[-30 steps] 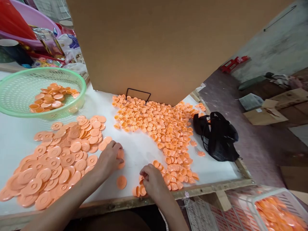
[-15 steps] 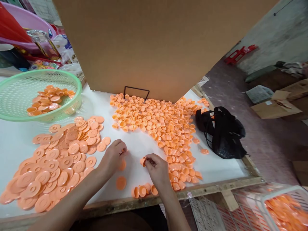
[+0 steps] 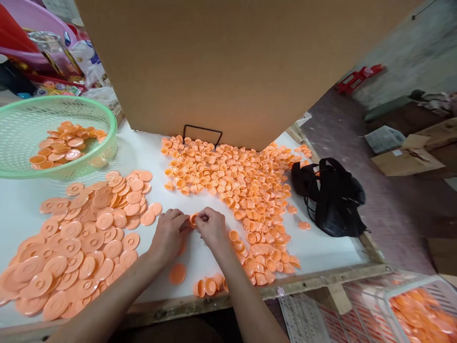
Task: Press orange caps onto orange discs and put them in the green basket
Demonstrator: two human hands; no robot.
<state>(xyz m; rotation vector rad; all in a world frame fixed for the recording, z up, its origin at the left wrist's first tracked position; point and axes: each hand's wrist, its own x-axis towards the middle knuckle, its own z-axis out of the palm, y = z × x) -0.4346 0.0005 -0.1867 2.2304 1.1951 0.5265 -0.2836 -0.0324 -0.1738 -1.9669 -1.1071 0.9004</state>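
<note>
In the middle of the table my two hands meet at a small orange toy cup (image 3: 193, 219). My right hand (image 3: 212, 228) pinches this cup between thumb and fingertips. Curled beside it, my left hand (image 3: 169, 234) has its fingertips at the cup's left side; an orange bit shows under them, but what it is stays hidden. One orange saucer (image 3: 177, 274) lies flat below my left hand, and another is partly covered by that hand. To the left spreads a heap of orange saucers (image 3: 93, 240). A large pile of cups (image 3: 246, 190) reaches from the box towards my right forearm.
A big cardboard box (image 3: 214, 71) stands at the back. A green basket (image 3: 110, 136) holding orange pieces is at left. At right lies a black bag (image 3: 333, 205). Several cups (image 3: 210, 285) line the wooden front edge (image 3: 307, 284); a crate (image 3: 389, 305) of orange pieces stands below.
My right hand has moved left and slightly up with its cup, bringing it to the fingertips of my left hand. The left hand stays almost in place. The view has shifted slightly.
</note>
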